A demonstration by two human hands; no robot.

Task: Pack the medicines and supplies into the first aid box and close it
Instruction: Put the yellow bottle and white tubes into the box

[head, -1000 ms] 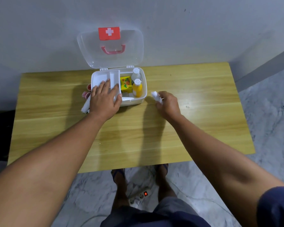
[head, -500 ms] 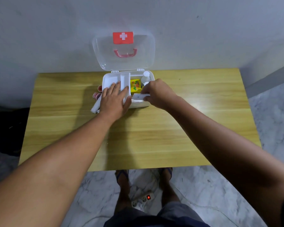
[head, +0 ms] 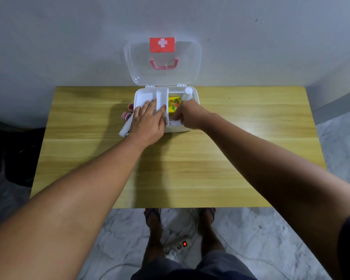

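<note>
Two hands working: the right hand is pinching a small white packet into the first aid box at the table's far edge, the left hand pressing flat on its tray. Next, I'd say: the tube and rolls beside it.

First aid box at the table's far edge, tube left of it, bottle inside
</note>
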